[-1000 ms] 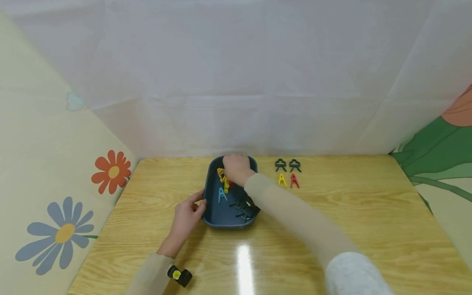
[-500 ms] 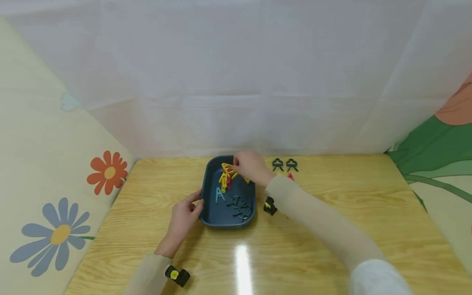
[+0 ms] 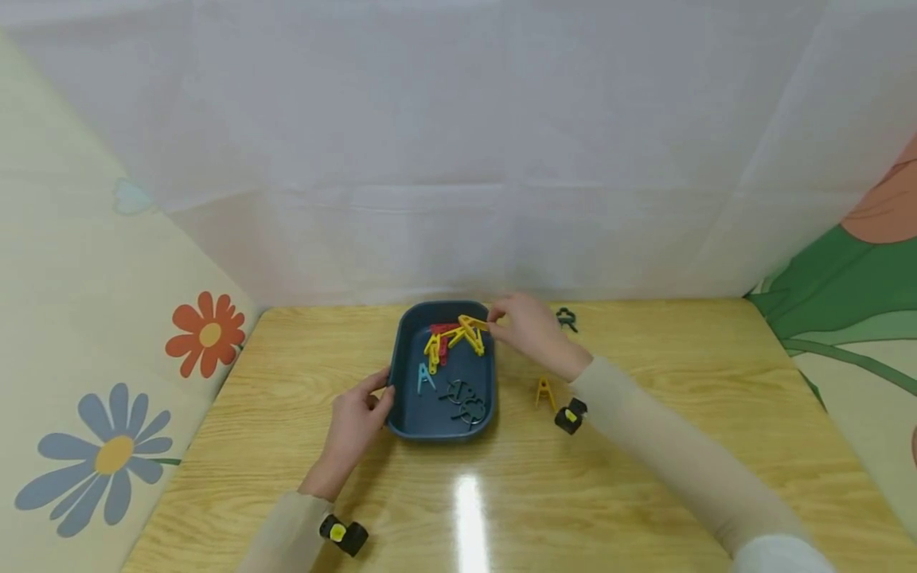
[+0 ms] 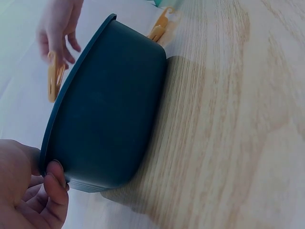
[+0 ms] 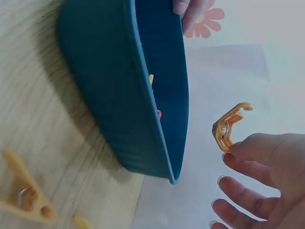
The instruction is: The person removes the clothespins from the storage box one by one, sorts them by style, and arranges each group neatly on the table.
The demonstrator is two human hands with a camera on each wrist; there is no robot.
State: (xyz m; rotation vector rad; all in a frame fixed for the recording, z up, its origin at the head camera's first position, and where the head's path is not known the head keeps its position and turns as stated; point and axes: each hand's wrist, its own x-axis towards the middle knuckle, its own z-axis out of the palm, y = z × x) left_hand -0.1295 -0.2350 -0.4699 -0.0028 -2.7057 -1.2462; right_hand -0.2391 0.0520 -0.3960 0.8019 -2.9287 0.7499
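Observation:
My left hand (image 3: 354,418) grips the near-left rim of a dark blue plastic basin (image 3: 440,430), thumb and fingers on either side of the edge. Between the thumb and index finger of my right hand (image 3: 533,334) is a yellow clothespin (image 5: 225,130), held above the basin's far right edge. Inside the basin lie several yellow and red clothespins, a light blue clothespin (image 3: 425,378) and dark clips (image 3: 469,410). An orange-yellow clothespin (image 3: 544,392) lies on the table right of the basin, below my right wrist.
A dark clip (image 3: 566,318) lies at the back of the wooden table (image 3: 645,414), partly behind my right hand. White cloth (image 3: 458,159) hangs behind the table. Flower-patterned panels stand on both sides.
My right hand has lifted a yellow clothespin from the basin's far part and moved right, to the basin's right rim. My left hand stays on the rim.

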